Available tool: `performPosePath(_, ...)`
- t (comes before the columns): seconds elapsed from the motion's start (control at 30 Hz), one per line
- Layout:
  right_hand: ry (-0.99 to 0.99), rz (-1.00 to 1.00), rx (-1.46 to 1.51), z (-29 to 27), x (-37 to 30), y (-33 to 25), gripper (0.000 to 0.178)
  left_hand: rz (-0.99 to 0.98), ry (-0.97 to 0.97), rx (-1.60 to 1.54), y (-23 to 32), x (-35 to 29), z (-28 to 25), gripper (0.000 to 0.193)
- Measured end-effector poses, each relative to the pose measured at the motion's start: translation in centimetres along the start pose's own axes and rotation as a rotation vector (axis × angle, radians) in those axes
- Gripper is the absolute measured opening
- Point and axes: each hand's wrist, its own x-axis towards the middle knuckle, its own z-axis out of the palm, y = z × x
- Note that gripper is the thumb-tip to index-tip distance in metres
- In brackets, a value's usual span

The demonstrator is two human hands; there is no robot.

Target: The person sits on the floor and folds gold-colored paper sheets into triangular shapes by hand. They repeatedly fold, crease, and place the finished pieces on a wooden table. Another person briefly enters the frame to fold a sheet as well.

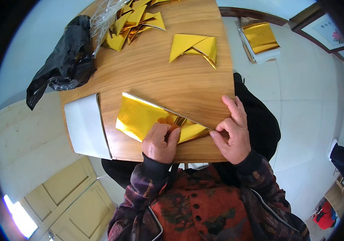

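Note:
A sheet of shiny gold foil paper (138, 116), folded along a slanting far edge, lies on the wooden table in front of me. My left hand (160, 142) is curled on its near side, knuckles on the foil and thumb by a dark crease; the fingertips are hidden. At the paper's pointed right end, my right hand (234, 134) pinches the corner between thumb and forefinger, its other fingers raised. Farther back sits a folded gold paper piece (194, 46), with crossing flaps and a pointed leg. A heap of similar folded gold pieces (133, 24) lies at the far left.
On the left edge of the wooden table (140, 74) rests a pale grey flat stack (87, 124). Behind it are a black plastic bag (69, 58) and clear plastic (101, 22). Beyond the table's right edge, gold sheets (260, 37) top a white stack near a framed picture (326, 32).

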Motion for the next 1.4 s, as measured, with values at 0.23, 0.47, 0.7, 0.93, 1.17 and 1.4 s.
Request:
performPosePath(0.23,-0.098,-0.378,-0.185,1.1,-2.7,-2.9,0.061,-0.044,-0.026,0.044,0.1,0.0,-0.2,0.011)
performPosePath(0.47,-0.264,-0.327,-0.237,3.6,-3.5,-3.5,0.076,0.04,-0.005,0.043,0.4,0.2,-0.2,0.013)
performPosePath(0.7,-0.285,-0.337,-0.3,3.8,-3.9,-3.3,0.074,-0.004,-0.027,0.042,0.5,0.0,-0.3,0.014)
performPosePath(0.93,-0.247,-0.327,-0.298,4.0,-3.9,-3.1,0.069,0.011,-0.016,0.072,0.5,0.1,-0.4,0.014)
performPosePath(1.17,-0.247,-0.32,-0.28,4.0,-3.8,-3.1,0.069,0.0,-0.014,0.058,0.5,0.1,-0.3,0.014)
performPosePath(1.4,-0.256,-0.322,-0.281,3.9,-3.7,-3.0,0.07,-0.01,-0.018,0.052,0.5,0.0,-0.4,0.012)
